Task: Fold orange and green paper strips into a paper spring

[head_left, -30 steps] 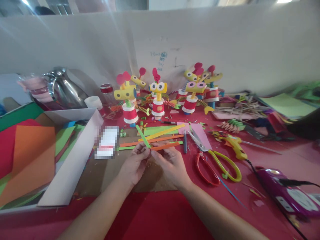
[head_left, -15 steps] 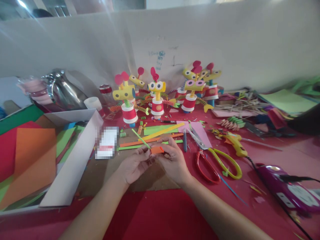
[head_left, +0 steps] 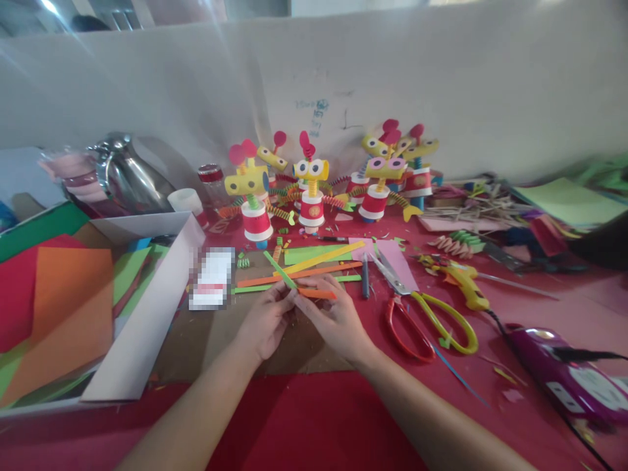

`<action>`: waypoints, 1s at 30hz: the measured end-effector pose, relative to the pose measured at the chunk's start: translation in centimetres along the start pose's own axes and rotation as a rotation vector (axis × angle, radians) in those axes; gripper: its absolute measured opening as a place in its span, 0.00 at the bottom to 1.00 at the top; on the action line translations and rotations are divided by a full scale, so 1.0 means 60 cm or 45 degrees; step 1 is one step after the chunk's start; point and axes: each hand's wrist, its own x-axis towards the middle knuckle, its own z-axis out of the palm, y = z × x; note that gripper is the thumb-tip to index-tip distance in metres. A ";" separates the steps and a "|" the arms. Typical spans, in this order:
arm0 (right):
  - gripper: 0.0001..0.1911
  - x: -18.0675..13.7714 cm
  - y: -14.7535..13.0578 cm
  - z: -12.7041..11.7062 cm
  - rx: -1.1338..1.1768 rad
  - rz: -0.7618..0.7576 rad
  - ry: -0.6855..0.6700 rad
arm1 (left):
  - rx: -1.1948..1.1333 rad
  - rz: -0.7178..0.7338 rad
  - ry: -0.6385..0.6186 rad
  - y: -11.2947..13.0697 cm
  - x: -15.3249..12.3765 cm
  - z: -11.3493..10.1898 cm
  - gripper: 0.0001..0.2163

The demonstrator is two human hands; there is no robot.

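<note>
Over the brown board, my left hand (head_left: 262, 324) pinches a green paper strip (head_left: 279, 269) that slants up to the left. My right hand (head_left: 341, 320) is closed at the near end of an orange paper strip (head_left: 318, 294), which points right across its fingers. The two strips meet at my fingertips; whether they are glued or folded together there is hidden. Just beyond my hands lie a yellow strip (head_left: 321, 258), another orange strip (head_left: 255, 281) and a flat green piece of paper (head_left: 307, 254).
Scissors (head_left: 402, 288), a dark pen-like tool (head_left: 365, 278) and a yellow glue gun (head_left: 464, 282) lie to the right. A white box (head_left: 142, 314) of coloured paper stands left, beside a blurred-out white item (head_left: 213, 278). Several paper-cup robot figures (head_left: 311, 209) stand behind.
The orange strip, earlier a short folded piece between my fingers, now extends to the right. The green strip shows its broader face, and my right fingers have shifted toward the join.
</note>
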 end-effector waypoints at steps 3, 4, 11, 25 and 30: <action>0.10 -0.001 0.001 0.002 0.154 0.117 -0.004 | 0.072 0.082 0.043 -0.004 -0.001 0.003 0.11; 0.10 0.000 0.001 0.002 0.215 0.163 -0.006 | 0.096 0.106 0.062 -0.005 -0.002 0.004 0.11; 0.11 0.017 -0.005 -0.016 0.385 0.437 0.270 | 0.307 0.110 0.350 -0.001 0.000 -0.005 0.09; 0.06 0.032 -0.024 -0.048 -0.310 0.138 -0.257 | 0.902 0.176 0.172 -0.009 0.000 -0.017 0.08; 0.09 0.035 -0.020 -0.060 -0.327 0.231 -0.459 | 1.067 0.190 0.018 -0.004 -0.006 -0.014 0.07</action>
